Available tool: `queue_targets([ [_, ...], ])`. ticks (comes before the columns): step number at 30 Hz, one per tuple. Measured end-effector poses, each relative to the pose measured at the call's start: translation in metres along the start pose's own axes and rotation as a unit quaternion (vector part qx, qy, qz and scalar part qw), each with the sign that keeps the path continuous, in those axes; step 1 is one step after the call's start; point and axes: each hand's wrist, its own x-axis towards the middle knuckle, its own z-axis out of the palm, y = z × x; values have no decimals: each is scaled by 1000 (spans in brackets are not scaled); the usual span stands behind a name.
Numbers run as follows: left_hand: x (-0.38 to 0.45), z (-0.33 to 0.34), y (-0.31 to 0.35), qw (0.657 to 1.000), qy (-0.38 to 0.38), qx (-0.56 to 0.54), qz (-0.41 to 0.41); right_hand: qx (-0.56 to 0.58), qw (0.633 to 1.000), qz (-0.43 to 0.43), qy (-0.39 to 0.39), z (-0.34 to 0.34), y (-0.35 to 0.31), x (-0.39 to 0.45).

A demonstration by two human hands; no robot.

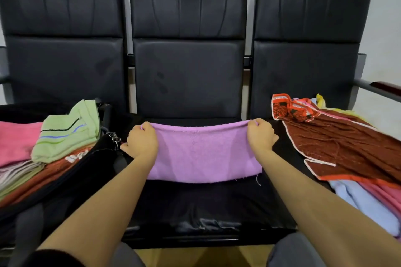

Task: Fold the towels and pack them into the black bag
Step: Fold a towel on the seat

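Note:
A purple towel [204, 154] lies on the middle black seat, its far edge lifted. My left hand [142, 142] grips that edge at its left corner and my right hand [260, 134] grips the right corner. On the left seat the open black bag [95, 165] holds folded towels: a green one [69, 134] on top, a pink one [16, 141] beside it, and striped and rust-red ones beneath. On the right seat is a loose pile with a brown-and-orange towel [338, 145] over light blue [364, 206] and pink ones.
Three black padded chairs [188, 60] stand joined in a row against a pale wall. A metal armrest [377, 89] juts out at the far right. A zipper pull [114, 137] hangs at the bag's edge near my left hand. My knees are at the bottom of the view.

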Motion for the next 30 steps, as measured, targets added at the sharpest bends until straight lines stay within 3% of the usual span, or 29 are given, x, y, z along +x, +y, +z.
queue_targets([
  [5,14,16,-25,972,-99,185,103,35,996,70,-30,22,24,12],
  [12,32,49,-41,919,-167,317,164,-34,991,103,-85,53,44,26],
  [19,55,66,-40,913,-83,303,260,-77,997,12,-16,69,40,40],
  [25,76,85,-33,890,-108,371,243,-157,987,-11,-14,86,37,63],
  [30,72,103,-49,863,-103,431,242,-205,973,-87,-54,105,44,66],
])
